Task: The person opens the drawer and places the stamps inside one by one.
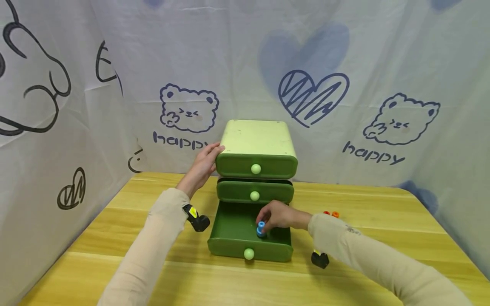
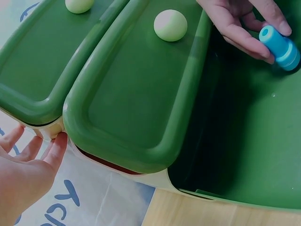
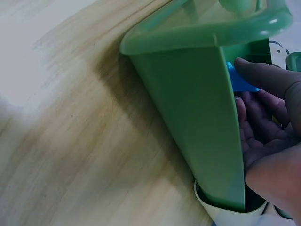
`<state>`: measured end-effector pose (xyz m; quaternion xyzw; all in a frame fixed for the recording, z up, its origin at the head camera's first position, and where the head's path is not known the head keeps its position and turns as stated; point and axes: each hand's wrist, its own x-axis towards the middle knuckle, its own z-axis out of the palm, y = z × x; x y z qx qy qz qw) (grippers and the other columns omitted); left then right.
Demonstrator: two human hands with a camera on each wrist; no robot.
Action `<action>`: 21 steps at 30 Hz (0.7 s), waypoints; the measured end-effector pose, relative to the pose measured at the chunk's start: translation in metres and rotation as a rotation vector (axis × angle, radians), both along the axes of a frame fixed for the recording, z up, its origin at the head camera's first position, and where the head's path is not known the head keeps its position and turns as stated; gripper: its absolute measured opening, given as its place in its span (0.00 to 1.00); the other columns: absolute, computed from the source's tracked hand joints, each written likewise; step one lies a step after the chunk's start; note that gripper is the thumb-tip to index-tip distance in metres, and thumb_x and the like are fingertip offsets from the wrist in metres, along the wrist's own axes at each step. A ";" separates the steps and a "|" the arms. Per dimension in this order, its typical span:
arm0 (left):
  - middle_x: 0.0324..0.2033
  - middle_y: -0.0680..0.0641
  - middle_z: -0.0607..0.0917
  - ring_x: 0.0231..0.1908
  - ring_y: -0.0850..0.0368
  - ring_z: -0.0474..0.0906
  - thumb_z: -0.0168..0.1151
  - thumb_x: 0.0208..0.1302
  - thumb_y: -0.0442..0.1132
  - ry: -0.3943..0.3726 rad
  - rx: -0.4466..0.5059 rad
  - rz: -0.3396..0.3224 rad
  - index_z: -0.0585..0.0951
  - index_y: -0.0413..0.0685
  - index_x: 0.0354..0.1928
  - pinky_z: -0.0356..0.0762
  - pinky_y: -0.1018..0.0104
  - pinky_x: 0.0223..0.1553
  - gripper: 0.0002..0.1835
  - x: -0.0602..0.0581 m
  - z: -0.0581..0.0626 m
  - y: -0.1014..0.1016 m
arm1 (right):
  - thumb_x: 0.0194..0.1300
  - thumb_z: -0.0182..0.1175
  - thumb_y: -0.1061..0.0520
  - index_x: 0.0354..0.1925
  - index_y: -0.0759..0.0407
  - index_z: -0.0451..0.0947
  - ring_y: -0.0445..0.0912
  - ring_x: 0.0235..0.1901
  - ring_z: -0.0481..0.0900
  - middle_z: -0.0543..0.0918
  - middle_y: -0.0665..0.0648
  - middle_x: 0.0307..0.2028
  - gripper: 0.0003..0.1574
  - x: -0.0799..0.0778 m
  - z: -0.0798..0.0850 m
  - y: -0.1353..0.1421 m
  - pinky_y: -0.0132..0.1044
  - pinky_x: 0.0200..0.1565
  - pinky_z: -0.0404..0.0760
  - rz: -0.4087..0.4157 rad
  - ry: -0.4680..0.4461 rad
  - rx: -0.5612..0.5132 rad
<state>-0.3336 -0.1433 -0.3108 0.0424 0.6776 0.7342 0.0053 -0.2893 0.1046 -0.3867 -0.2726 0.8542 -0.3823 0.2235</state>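
Observation:
A small drawer cabinet with a cream top and green fronts stands on the table. Its bottom drawer is pulled well out. Inside that drawer, close over its floor, my right hand pinches a light-blue stepped peg between thumb and finger. The peg is upright, narrow end up, and the drawer wall partly hides it in the right wrist view. My left hand rests its fingertips against the cabinet's left side near the top drawer, with the fingers loosely bent.
Above the open drawer, the middle drawer stands slightly out. Small red and orange pieces show behind the right forearm. The wooden table reaches back to a printed white cloth that also hangs at both sides.

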 end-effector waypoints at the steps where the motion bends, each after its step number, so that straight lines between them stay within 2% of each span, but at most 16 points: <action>1: 0.71 0.41 0.57 0.67 0.48 0.59 0.52 0.70 0.45 0.000 0.001 0.001 0.58 0.40 0.72 0.65 0.58 0.64 0.33 0.000 0.000 0.000 | 0.49 0.71 0.72 0.34 0.68 0.84 0.40 0.31 0.80 0.85 0.53 0.28 0.11 0.000 0.000 0.000 0.32 0.34 0.82 0.001 0.002 -0.003; 14: 0.72 0.40 0.55 0.68 0.48 0.57 0.52 0.71 0.44 0.006 0.028 -0.009 0.57 0.40 0.73 0.64 0.58 0.65 0.33 -0.001 -0.001 0.002 | 0.47 0.70 0.74 0.36 0.70 0.83 0.42 0.33 0.81 0.85 0.55 0.30 0.14 0.000 -0.005 -0.001 0.34 0.36 0.83 -0.010 -0.017 -0.043; 21: 0.72 0.40 0.55 0.68 0.48 0.57 0.52 0.70 0.44 0.003 0.019 0.004 0.57 0.40 0.73 0.64 0.59 0.65 0.33 -0.001 -0.001 0.001 | 0.51 0.69 0.72 0.40 0.70 0.82 0.46 0.38 0.83 0.86 0.59 0.35 0.15 0.003 0.010 0.007 0.36 0.41 0.83 -0.023 -0.005 -0.090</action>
